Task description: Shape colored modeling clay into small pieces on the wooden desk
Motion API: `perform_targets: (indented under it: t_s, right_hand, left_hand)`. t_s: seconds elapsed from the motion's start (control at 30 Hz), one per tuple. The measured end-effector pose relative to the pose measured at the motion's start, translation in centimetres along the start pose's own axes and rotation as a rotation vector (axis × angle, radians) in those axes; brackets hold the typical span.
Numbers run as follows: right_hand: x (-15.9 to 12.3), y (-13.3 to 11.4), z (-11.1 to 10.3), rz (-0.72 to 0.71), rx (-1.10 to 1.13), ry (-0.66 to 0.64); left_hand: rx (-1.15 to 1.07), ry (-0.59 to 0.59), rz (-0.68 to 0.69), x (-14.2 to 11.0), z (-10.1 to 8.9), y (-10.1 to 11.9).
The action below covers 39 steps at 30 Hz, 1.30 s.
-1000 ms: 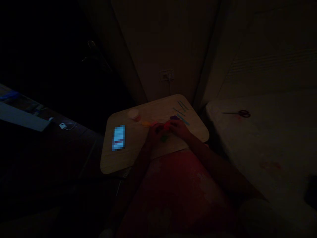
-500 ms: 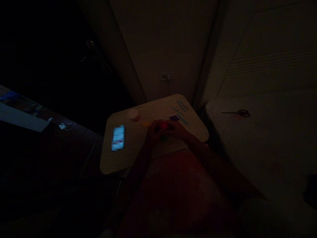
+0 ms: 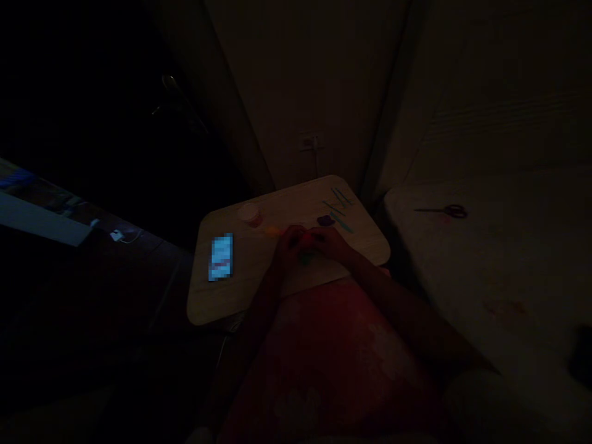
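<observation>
Left hand: we see the left hand [image 3: 290, 242] curled inward, its fingers closed on one side of a red lump [image 3: 308, 236]; how firmly, the darkness keeps from us.
Right hand: the right hand [image 3: 329, 242] meets it from the other side, fingers bent over the same lump.
Red lump: it sits between the two sets of fingertips, over the near half of the table [image 3: 240, 287]; if we pressed unevenly, it could squash out of shape or slip out.
Green piece: the green piece [image 3: 306, 258] lies just on the near side of the hands; a lowered palm could smear it or mix its colour into the red.
Orange piece: the orange piece [image 3: 274, 231] is close to the left hand's far side, where a stray knuckle might flatten it.
Purple piece: beyond the right hand we find the purple piece [image 3: 326, 220], near the blue-green strips [image 3: 341, 222]; a swinging wrist could scatter them.
Tub: the tub [image 3: 250, 215] stands at far left, where a wide reach might topple it.
Dim light: poor visibility could make us misjudge any contact.
</observation>
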State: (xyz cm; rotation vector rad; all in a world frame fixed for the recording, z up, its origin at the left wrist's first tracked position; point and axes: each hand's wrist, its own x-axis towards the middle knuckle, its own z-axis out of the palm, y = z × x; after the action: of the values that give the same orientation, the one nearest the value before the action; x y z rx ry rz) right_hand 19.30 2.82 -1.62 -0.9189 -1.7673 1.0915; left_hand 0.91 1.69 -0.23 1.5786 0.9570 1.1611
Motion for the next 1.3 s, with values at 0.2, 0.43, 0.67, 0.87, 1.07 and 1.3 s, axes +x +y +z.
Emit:
perform_targets:
  t_s: [0.2, 0.43, 0.67, 0.87, 1.07, 1.3]
  right_hand:
    - [-0.2, -0.4, -0.1, 0.026, 0.05, -0.02]
    - [0.1, -0.2, -0.3, 0.087, 0.159, 0.086]
    - [0.2, 0.4, 0.3, 0.1, 0.225, 0.177]
    - [0.3, 0.4, 0.2, 0.127, 0.19, 0.157]
    - [0.2, -0.1, 0.0, 0.075, 0.209, 0.162]
    - [0.2, 0.3, 0.2, 0.088, 0.162, 0.178]
  left_hand:
    - [0.02, -0.032, -0.009, -0.1, 0.1, 0.2]
    - [0.121, -0.026, 0.111, 0.0, -0.3, 0.2]
    - [0.171, 0.042, 0.099, 0.3, -0.1, -0.2]
    - [0.139, 0.067, 0.088, -0.1, 0.0, 0.1]
    - [0.153, 0.034, 0.105, -0.1, -0.4, -0.2]
    - [0.198, 0.026, 0.098, 0.1, -0.7, -0.7]
